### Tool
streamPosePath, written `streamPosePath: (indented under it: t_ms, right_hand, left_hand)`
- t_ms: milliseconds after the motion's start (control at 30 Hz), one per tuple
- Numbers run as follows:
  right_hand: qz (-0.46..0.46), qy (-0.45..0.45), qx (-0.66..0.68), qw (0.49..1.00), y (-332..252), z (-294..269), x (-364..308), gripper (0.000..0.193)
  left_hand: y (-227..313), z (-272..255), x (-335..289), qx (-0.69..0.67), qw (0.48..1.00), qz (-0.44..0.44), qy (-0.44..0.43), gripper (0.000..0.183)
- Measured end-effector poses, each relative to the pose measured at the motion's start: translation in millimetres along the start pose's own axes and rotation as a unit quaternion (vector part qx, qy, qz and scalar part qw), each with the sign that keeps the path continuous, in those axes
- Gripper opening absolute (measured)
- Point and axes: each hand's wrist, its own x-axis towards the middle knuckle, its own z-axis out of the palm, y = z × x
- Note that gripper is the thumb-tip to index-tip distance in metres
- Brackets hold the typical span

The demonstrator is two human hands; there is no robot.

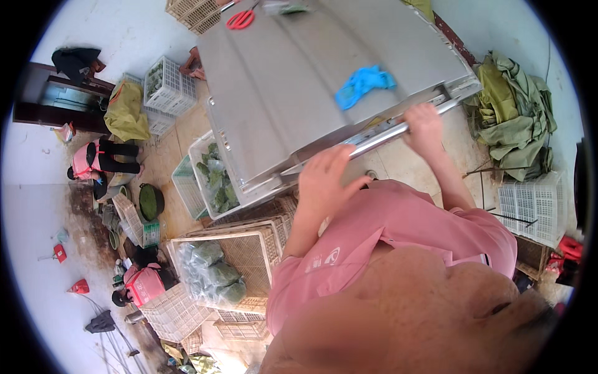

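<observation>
A grey metal worktable (274, 81) fills the upper middle. Along its near edge runs a shiny metal rail (383, 136), set slightly out from the tabletop. My right hand (425, 129) is closed around the rail's right part. My left hand (325, 179) rests at the rail's left part, fingers stretched out and thumb apart, holding nothing. On the tabletop, beyond the rail, lies a crumpled blue glove (364, 86). Red-handled scissors (240, 20) and a clear plastic bag (285, 8) with something green lie at the far edge.
A white crate (198, 149) of green vegetables stands left of the table. Nearer is a wicker-like crate (252, 249) with bagged greens (215, 274). Stacked white crates (168, 87) and two people in pink are farther left. Green cloth (520, 118) and a white crate (532, 206) are right.
</observation>
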Motion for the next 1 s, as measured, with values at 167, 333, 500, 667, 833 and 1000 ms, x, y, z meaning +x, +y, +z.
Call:
streamPosePath:
  t_ms: [167,333,500,667,833,1000]
  right_hand:
    - [-0.081,-0.223,0.119,0.964,-76.6,62.7,-4.1,0.025]
    - [-0.174,-0.392,0.163,0.888,-134.8,185.2,-27.4,0.031]
    - [-0.115,-0.477,0.155,0.858,-141.5,206.8,-40.6,0.034]
    - [-0.109,-0.532,0.132,0.829,-147.7,209.8,-37.4,0.026]
    - [-0.116,-0.515,0.175,0.831,-142.8,210.4,-40.0,0.031]
    - [-0.153,-0.396,0.329,0.843,-121.7,203.7,-44.9,0.032]
  left_hand:
    - [-86.3,3.4,-93.9,0.233,0.933,-0.246,-0.123,0.029]
    - [-165.4,7.5,-193.0,0.262,0.902,-0.318,-0.127,0.014]
    - [-190.9,37.2,-205.5,0.286,0.867,-0.365,-0.182,0.010]
    - [-193.8,47.3,-210.8,0.302,0.841,-0.395,-0.212,0.009]
    - [-190.5,47.7,-204.6,0.309,0.827,-0.405,-0.238,0.015]
    - [-186.8,43.2,-192.7,0.267,0.814,-0.438,-0.272,0.036]
